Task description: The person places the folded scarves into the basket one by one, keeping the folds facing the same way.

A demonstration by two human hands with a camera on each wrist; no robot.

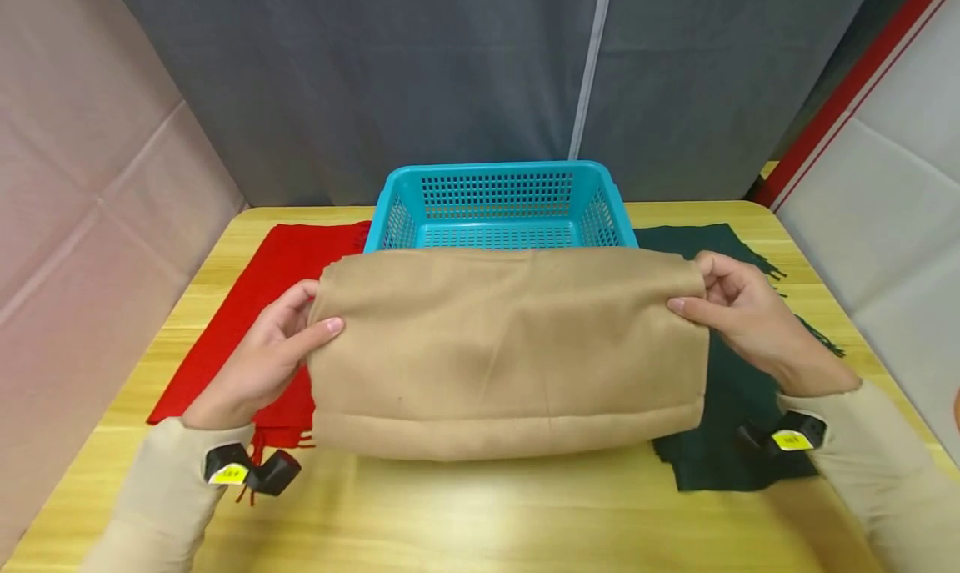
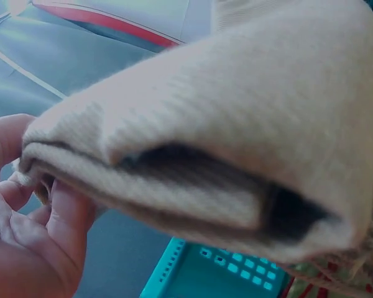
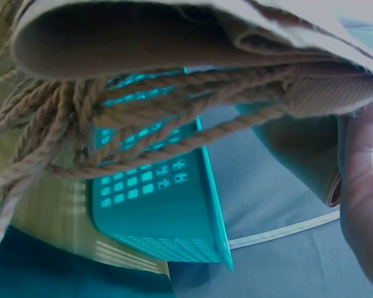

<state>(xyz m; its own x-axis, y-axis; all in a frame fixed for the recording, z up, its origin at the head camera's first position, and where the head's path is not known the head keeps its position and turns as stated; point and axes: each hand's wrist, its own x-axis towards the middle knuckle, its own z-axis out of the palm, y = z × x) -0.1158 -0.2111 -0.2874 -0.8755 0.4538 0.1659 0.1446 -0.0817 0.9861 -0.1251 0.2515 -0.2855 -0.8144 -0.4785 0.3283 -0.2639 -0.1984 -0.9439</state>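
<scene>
My left grip (image 1: 262, 358) and right grip (image 1: 753, 323) pinch opposite ends of the folded tan cloth (image 1: 510, 356); its long axis runs crosswise, nearer me than the blue basket (image 1: 495, 170).

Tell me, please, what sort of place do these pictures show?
It is probably a small screened-off work booth, though what lies beyond is mostly hidden. A grey cloth backdrop hangs behind the wood-grained table, and a pale sheet on the left and another on the right enclose it.
</scene>
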